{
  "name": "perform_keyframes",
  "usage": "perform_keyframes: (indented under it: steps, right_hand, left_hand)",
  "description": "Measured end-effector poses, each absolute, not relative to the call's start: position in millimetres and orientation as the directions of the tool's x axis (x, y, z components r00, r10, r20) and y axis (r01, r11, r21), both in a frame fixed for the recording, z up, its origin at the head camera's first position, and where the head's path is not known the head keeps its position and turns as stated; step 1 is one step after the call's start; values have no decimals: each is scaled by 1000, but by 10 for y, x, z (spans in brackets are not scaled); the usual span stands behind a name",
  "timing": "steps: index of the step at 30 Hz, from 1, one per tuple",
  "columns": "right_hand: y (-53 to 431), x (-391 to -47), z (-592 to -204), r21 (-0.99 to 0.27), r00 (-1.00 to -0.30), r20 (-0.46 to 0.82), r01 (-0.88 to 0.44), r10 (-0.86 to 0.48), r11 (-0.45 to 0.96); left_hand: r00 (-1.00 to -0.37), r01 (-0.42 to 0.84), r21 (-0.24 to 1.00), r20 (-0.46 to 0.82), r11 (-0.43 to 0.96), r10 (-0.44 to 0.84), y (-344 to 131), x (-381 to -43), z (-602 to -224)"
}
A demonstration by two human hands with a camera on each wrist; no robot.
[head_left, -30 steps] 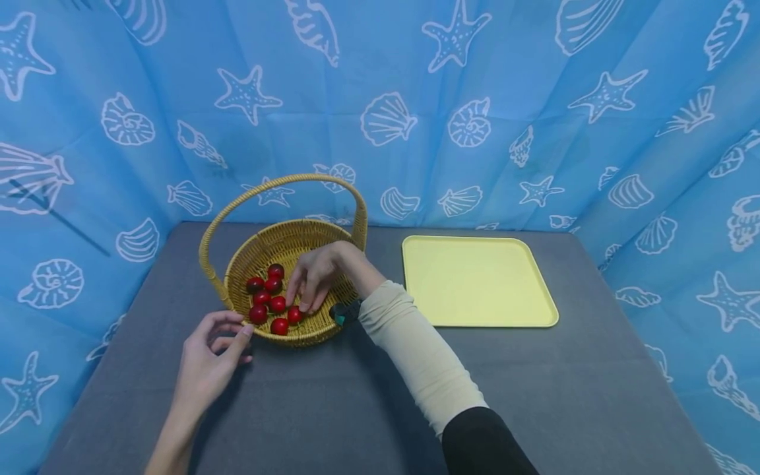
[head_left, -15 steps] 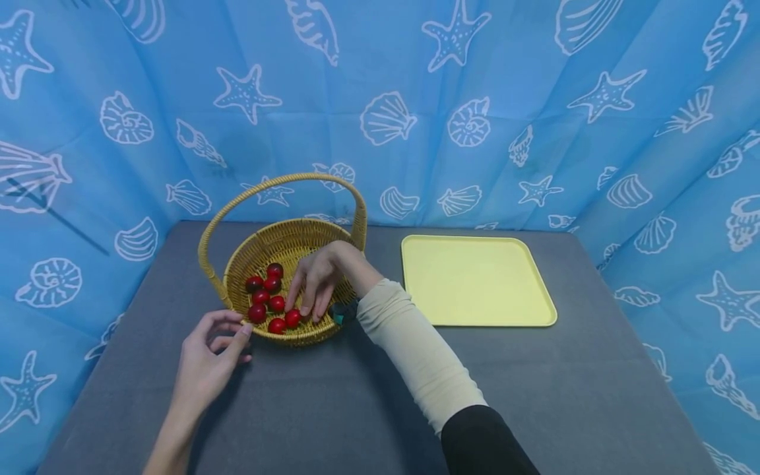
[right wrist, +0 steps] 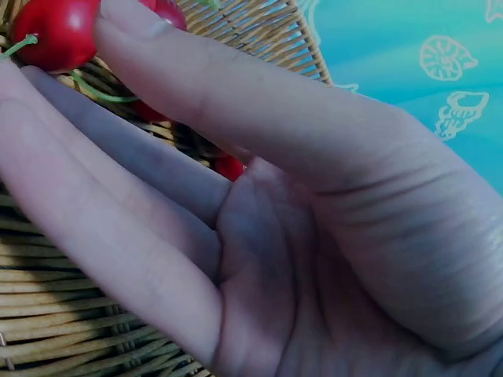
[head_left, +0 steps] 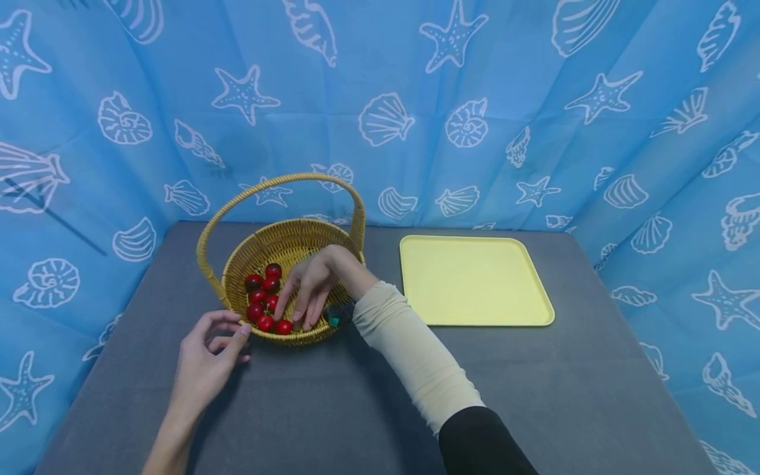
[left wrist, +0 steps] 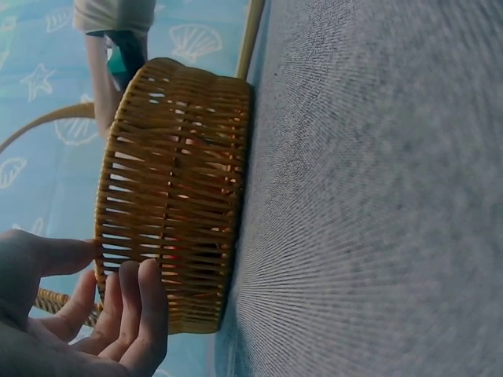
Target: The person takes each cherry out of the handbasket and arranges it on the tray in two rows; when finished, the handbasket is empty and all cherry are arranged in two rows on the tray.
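On the left half of the grey cloth-covered tabletop (head_left: 332,409) stands a round wicker basket (head_left: 285,231), upright, its tall arched handle (head_left: 285,178) rising over the bowl. A cluster of red cherries (head_left: 257,297) lies inside, at the basket's near left; at least eight show, some darker than others, and the right wrist view shows thin green stems (right wrist: 110,97).

The left hand (head_left: 208,359) pinches the basket's rim at its near left, thumb and index finger at the edge, while the other fingers lie along the outside of the woven wall. The right hand (head_left: 315,284) reaches down inside the basket, just beside the cherries, its thumb and fingers apart and pointing downward. Its thumb tip overlaps red fruit in the right wrist view; whether they touch cannot be told.

A dark wrist device (head_left: 340,313) with a green patch sits at the right wrist, next to a cream sleeve (head_left: 415,356) that meets a black sleeve (head_left: 483,442) farther up the arm. To the right of the basket, well apart from it, a pale yellow rectangular tray (head_left: 475,280) lies flat. Behind everything hangs a blue curtain (head_left: 332,132) printed with white seashells and starfish.
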State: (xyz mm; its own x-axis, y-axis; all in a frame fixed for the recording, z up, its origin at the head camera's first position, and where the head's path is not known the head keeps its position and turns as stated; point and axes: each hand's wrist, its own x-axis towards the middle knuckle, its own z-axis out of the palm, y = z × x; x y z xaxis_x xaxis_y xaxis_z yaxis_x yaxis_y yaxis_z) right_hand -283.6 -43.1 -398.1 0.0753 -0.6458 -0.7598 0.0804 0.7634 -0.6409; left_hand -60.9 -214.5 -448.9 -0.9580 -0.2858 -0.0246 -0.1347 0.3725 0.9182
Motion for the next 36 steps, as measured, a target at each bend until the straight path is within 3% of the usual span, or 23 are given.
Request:
perform_keyframes:
  steps: [17, 24, 30, 36]
  right_hand:
    - [-558, -2737, -3918, -640, 102, -764, -5, -637, 768]
    - [-544, -2763, -3892, -653, 88, -754, 16, -651, 757]
    - [-460, -2873, -3833, -719, 36, -694, 28, -719, 695]
    - [-301, -2984, -3686, -818, 28, -576, -11, -817, 576]
  left_hand:
    - [-957, -156, 910, -43, 384, -287, -2148, -605, -4490]
    - [-957, -152, 909, -37, 387, -289, -2135, -614, -4484]
    - [-954, -165, 910, -50, 381, -295, -2142, -628, -4493]
    - [-958, -147, 909, -31, 391, -286, -2146, -610, -4489]
